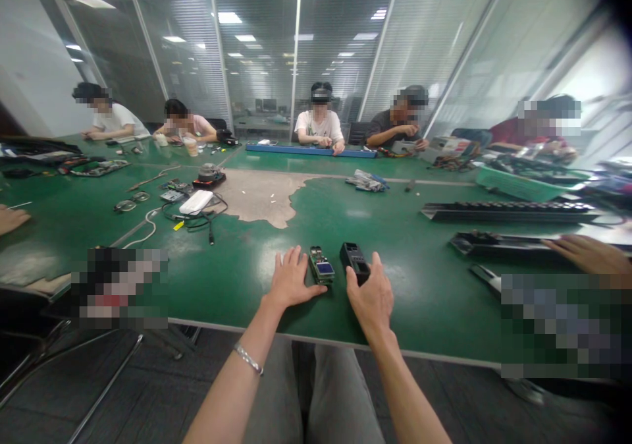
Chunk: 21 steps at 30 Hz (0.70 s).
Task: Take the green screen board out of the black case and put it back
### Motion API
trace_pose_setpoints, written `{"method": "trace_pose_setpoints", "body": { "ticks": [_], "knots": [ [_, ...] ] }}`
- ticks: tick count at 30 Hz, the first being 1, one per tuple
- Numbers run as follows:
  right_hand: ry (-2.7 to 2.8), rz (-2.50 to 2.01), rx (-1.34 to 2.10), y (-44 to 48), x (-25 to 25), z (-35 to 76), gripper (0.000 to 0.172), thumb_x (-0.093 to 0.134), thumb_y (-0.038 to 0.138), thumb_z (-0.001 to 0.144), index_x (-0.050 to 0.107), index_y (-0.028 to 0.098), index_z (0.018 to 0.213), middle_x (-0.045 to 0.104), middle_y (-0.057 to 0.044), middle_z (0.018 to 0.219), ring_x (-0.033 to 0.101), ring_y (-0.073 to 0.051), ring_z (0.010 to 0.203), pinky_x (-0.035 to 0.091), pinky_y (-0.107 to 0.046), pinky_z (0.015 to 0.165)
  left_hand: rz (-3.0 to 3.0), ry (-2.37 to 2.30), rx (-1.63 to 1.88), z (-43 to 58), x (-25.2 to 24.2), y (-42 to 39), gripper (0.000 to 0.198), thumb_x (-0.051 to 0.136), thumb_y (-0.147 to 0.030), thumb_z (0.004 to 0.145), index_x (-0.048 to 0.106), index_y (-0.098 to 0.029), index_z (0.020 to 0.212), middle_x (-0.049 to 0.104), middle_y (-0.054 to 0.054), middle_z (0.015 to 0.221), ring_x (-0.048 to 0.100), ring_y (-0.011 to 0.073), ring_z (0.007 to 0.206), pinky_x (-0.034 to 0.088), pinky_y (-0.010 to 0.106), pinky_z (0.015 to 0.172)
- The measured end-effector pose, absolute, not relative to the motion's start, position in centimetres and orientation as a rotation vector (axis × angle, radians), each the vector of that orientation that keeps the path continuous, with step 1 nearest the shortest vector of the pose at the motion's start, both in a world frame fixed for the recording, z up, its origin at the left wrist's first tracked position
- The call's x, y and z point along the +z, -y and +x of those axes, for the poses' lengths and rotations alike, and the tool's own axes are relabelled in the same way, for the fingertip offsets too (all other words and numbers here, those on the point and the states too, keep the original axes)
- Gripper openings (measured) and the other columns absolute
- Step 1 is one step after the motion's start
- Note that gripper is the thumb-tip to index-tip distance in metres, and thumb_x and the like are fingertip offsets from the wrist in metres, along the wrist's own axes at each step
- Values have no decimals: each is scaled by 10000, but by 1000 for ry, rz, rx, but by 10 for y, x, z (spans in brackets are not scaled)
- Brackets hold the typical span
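My left hand [290, 279] rests on the green table with its fingers spread. Just right of its fingers lies a narrow green circuit board [322, 267] with a small blue display; the thumb reaches to its lower end. My right hand [374, 294] has its thumb and fingers on either side of a black plastic housing [353, 257], which has openings in its top. The near end of this housing is partly hidden by the hand. Board and housing lie side by side, with a short gap of table between them.
The green table [237, 279] has a worn bare patch [261, 197] ahead. Left of that are a white device [196, 202] with cables and a pair of glasses [131, 201]. Grey gloves [366, 180], long black rails [513, 211] and a green basket [533, 184] lie farther right. Several people sit around.
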State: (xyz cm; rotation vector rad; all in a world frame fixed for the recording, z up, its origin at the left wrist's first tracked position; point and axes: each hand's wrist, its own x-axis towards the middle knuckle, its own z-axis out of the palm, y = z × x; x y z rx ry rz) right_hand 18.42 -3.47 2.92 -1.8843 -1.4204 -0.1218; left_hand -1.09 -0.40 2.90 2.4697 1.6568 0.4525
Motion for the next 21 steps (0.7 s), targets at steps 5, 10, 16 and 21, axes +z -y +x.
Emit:
{"method": "trace_pose_setpoints", "body": {
  "ticks": [5,10,16,21],
  "knots": [
    [1446,-1930,-110,36,25,183,720,442,449,902,267,72,1490,603,-211,1246,588,-328,1040,462,-423,842,2496,-1656,440,-10,28,3,963,445,-840,755,381,-166,1441,244,163,1581,181,355,1455,87,569,1174],
    [1470,-1926,-125,38,23,184,739,455,443,896,252,57,1493,586,-215,1275,574,-331,1066,454,-425,871,2507,-1664,424,-9,28,3,914,456,-799,786,377,-174,1449,248,152,1582,187,346,1454,81,563,1176],
    [1483,-1874,-158,38,20,186,788,482,480,889,246,24,1486,570,-227,1292,541,-339,1129,429,-442,944,2508,-1671,409,-8,29,2,874,478,-777,792,380,-212,1451,262,134,1580,192,338,1454,92,571,1171],
    [1502,-1870,-122,39,20,187,694,450,422,911,294,47,1474,592,-214,1276,567,-318,1102,441,-429,924,2510,-1674,410,-9,28,3,871,459,-790,795,379,-223,1452,253,132,1583,187,339,1456,96,577,1168]
  ]
}}
